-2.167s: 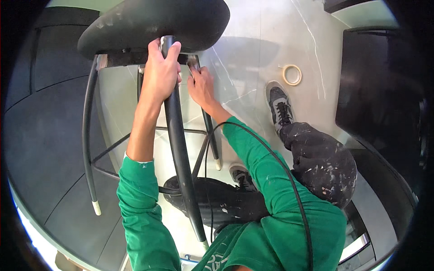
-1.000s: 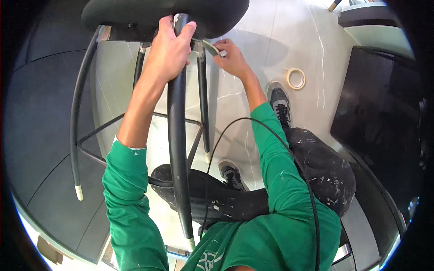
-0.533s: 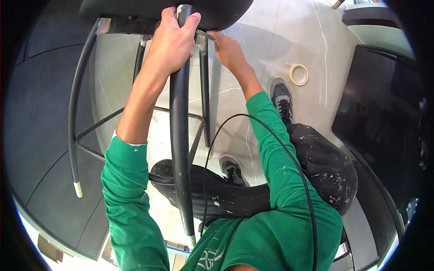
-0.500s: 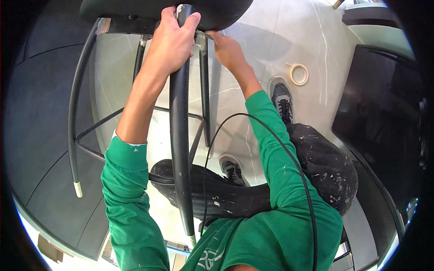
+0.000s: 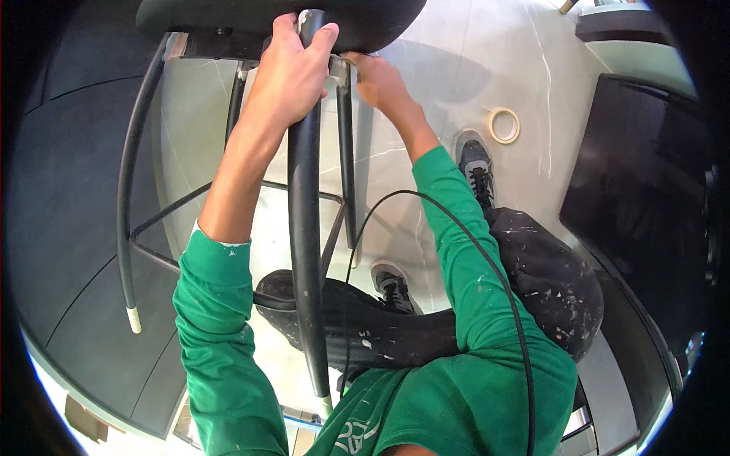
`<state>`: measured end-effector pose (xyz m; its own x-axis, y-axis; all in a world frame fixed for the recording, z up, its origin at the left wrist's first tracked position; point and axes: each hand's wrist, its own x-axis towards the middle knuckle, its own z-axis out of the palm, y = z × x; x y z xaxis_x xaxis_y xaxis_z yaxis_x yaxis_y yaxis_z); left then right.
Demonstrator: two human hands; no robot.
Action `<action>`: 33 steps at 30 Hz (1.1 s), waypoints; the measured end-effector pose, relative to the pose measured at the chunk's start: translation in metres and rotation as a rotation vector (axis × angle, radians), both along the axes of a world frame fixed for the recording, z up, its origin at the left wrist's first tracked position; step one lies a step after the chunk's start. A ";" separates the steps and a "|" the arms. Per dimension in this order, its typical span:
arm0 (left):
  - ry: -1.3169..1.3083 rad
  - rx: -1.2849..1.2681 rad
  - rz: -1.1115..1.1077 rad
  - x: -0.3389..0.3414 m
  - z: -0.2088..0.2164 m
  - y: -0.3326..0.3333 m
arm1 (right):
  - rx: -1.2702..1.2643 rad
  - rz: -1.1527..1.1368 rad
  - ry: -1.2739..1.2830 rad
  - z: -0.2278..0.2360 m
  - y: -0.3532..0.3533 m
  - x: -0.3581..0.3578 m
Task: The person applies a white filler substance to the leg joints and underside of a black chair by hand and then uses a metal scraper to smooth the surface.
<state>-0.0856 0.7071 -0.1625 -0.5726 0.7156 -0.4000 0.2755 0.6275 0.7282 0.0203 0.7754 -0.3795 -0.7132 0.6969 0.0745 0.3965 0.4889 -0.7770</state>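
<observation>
A bar stool with black tubular legs and a dark seat [image 5: 365, 26] tilts toward me. My left hand [image 5: 293, 72] is wrapped round the top of its nearest leg [image 5: 306, 220], just under the seat. Beside it, on the right, my right hand [image 5: 380, 82] reaches under the seat edge at the top of another leg [image 5: 346, 163]. Its fingers are closed together there, and their tips and whatever they pinch are partly hidden. Pale tips show at the lower ends of the legs. A thin footrest ring [image 5: 171, 209] joins them.
A roll of cream masking tape [image 5: 514, 129] lies on the pale tiled floor [image 5: 525, 68], right of my shoe [image 5: 475, 171]. A black cable [image 5: 464, 232] arches over my right arm. Dark panels [image 5: 76, 190] stand at the left, and a dark glossy surface [image 5: 635, 167] at the right.
The stool has shifted very slightly to the right and toward me. My right hand's fingers have slid a little left, closer to the leg top; my left hand keeps its hold.
</observation>
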 end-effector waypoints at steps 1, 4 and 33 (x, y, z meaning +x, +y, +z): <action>0.005 0.000 0.010 0.001 0.000 0.000 | -0.003 0.005 0.002 0.001 0.001 0.000; 0.022 -0.003 0.024 0.001 0.000 -0.001 | 0.011 0.048 -0.023 0.003 0.005 -0.005; 0.020 0.022 -0.004 -0.002 -0.003 -0.003 | -0.245 0.085 0.101 0.015 -0.001 0.028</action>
<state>-0.0881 0.7040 -0.1652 -0.5771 0.7268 -0.3725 0.2926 0.6098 0.7366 0.0482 0.7748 -0.3644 -0.7673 0.6411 -0.0148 0.2765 0.3099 -0.9097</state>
